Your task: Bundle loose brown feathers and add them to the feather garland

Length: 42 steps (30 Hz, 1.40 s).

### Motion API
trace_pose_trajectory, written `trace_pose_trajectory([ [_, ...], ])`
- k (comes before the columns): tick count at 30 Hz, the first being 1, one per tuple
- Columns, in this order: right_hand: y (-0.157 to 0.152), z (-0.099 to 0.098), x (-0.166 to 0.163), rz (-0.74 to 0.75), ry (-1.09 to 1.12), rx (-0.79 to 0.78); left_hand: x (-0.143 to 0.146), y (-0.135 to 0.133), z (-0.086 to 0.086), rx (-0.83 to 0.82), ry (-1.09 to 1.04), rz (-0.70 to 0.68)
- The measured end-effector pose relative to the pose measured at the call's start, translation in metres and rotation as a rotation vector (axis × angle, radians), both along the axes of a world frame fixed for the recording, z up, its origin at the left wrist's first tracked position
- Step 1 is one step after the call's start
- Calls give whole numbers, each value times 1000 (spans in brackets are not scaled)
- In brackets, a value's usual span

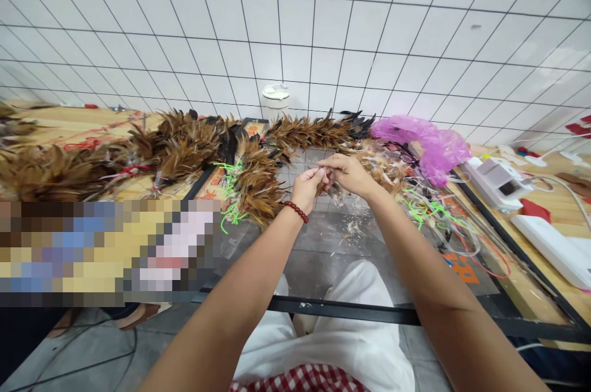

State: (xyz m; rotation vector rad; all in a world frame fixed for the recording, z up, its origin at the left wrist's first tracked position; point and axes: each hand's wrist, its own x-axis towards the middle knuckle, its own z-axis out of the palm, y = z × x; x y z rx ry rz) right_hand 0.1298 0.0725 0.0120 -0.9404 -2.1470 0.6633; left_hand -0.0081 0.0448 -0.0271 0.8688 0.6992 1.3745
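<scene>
My left hand (307,190), with a dark red bead bracelet (296,212) at its wrist, meets my right hand (347,174) above the glass tabletop (295,256). Fingertips of both hands are pinched close together. Whatever is between them is too small or hidden to make out. Just left of the hands lies a bundle of brown feathers (258,186) with bright green ties (231,192). Behind and right of my right hand is a heap of loose pale-brown feathers (381,167). Small white scraps (353,226) are scattered below the hands.
Long brown feather strips (318,132) lie along the back, with more feather bundles (184,146) at left. A lidded white cup (276,101) stands by the tiled wall. To the right are a purple plastic bag (425,140), green ties (425,210) and a white power strip (554,247).
</scene>
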Motion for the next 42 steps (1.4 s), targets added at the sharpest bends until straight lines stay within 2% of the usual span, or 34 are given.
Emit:
trace_pose_trajectory([
  [7, 0, 14, 13, -92, 53, -180, 0, -2, 1, -46, -23, 11],
  [14, -4, 20, 15, 86, 125, -315, 0, -6, 7, -39, -36, -109],
  [17, -6, 23, 15, 93, 95, -277, 1, -7, 8, -40, -18, -141],
  [21, -10, 27, 9, -91, -117, -69, 3, -9, 8, -38, 30, -158],
  [25, -10, 31, 7, -233, -267, 79, 4, -9, 9, -82, -16, -66],
  [27, -8, 33, 13, -338, -385, 93, 2, -8, 11, -107, -83, -5],
  [29, -6, 34, 21, -431, -595, 65, -2, -6, 12, -123, -142, 37],
  [32, -5, 32, 28, -421, -812, -29, -6, -3, 12, -134, -182, 72],
  [34, -5, 27, 26, -388, -824, -26, -6, -3, 11, -140, -182, 81],
  [39, -4, 12, 20, -358, -888, 113, -6, -2, 9, -139, -180, 83],
  [42, 2, 12, 25, -397, -779, 129, -7, -3, 8, -134, -181, 89],
])
